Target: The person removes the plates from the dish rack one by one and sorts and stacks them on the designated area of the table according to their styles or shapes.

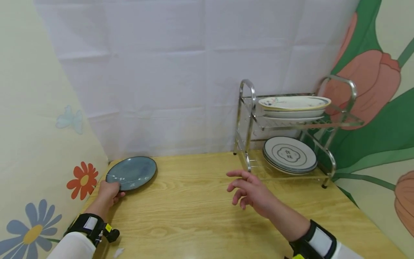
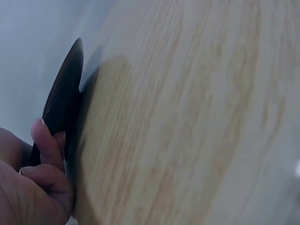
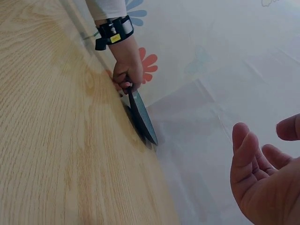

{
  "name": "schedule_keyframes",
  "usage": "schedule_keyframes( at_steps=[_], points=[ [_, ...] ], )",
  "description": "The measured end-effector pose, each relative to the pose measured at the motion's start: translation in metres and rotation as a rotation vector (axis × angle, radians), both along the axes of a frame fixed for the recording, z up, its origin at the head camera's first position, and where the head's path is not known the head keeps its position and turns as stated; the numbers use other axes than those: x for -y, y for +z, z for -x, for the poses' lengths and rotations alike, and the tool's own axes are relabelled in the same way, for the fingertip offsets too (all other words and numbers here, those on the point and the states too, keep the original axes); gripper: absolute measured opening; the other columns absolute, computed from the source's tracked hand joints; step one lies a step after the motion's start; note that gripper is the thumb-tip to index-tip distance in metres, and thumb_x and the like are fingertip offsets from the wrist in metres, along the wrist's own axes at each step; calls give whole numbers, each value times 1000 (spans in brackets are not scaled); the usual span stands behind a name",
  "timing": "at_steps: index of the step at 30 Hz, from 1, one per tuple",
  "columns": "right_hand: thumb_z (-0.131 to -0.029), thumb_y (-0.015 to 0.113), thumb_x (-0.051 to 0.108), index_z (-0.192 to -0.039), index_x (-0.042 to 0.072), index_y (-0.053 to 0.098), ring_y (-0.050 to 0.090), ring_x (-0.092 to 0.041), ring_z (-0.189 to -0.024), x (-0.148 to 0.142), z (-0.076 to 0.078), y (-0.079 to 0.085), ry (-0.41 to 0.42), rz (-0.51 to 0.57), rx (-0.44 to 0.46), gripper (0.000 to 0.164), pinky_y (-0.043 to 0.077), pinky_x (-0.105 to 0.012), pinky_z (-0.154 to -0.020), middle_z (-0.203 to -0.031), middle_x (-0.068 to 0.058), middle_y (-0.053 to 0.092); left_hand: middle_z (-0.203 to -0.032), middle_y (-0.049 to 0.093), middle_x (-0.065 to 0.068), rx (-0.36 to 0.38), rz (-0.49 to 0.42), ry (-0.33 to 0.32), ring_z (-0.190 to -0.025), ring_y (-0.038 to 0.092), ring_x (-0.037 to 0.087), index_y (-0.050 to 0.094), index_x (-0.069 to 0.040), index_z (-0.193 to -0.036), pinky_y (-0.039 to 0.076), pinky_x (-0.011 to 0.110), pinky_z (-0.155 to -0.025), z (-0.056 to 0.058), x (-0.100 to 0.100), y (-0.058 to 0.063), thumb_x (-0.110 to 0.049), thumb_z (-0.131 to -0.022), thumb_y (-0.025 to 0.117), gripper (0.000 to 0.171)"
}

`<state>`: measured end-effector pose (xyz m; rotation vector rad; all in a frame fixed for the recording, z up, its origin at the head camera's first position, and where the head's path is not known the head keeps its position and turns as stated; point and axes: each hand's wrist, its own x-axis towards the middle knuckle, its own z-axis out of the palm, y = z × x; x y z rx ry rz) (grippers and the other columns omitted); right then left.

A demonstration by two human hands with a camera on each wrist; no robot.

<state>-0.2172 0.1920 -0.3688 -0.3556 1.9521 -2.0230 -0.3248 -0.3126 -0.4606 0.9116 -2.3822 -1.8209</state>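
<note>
My left hand (image 1: 109,191) grips the near rim of a blue-grey glazed plate (image 1: 132,173) at the table's back left corner, thumb on top and fingers under it. In the left wrist view the dark underside of the plate (image 2: 63,101) shows, with curled fingers (image 2: 49,147) at its edge. From the right wrist view, the plate (image 3: 143,115) sits close over the table; I cannot tell whether the dark shape under it is shadow or another plate. My right hand (image 1: 250,190) hovers over the table, holding nothing, its fingers apart and loosely bent.
A two-tier metal dish rack (image 1: 250,126) stands at the back right. Oval dishes (image 1: 294,104) are stacked on its upper tier, and round white plates (image 1: 290,154) with dark rims on the lower one. White sheeting (image 1: 161,72) hangs behind the wooden table (image 1: 187,216).
</note>
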Motion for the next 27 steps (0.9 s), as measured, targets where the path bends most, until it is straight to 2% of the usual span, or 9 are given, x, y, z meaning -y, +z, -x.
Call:
schedule_keyframes(
  at_steps=[5, 11, 17, 23, 27],
  points=[
    [-105, 52, 16, -125, 15, 63, 66, -11, -67, -8, 2, 2, 10, -27, -61, 22, 50, -22, -51, -95, 0, 67, -69, 60, 7, 55, 34, -31, -51, 64, 13, -2, 4, -159, 47, 29, -50, 0, 4, 1, -8, -101, 41, 74],
    [-105, 51, 16, -122, 10, 65, 67, -13, -67, -19, 5, 15, -26, -80, -128, 23, 51, -24, -51, -93, -1, 67, -62, 61, 6, 104, 70, -79, -49, 61, 13, 7, 10, -154, 43, 27, -48, 0, 4, 6, -8, -102, 40, 64],
    [-107, 49, 18, -120, 14, 66, 68, -15, -69, -29, 5, 29, -45, -98, -180, 21, 53, -26, -52, -94, -1, 67, -62, 60, 6, 140, 107, -119, -51, 58, 14, 6, 9, -152, 44, 27, -51, 0, 2, 13, -9, -103, 41, 63],
    [-108, 50, 18, -120, 12, 66, 70, -16, -72, -37, 5, 40, -27, -144, -228, 21, 54, -28, -53, -93, -3, 69, -63, 60, 5, 124, 130, -148, -51, 56, 13, 8, 8, -149, 44, 28, -51, -1, 5, 9, -15, -104, 42, 62],
    [-107, 52, 18, -120, 10, 65, 68, -17, -72, -48, 6, 66, -42, -250, -335, 20, 55, -30, -54, -91, -3, 69, -68, 56, 7, 83, 170, -113, -56, 54, 18, 0, 7, -157, 45, 31, -54, -6, 8, 8, -25, -104, 46, 77]
  ],
)
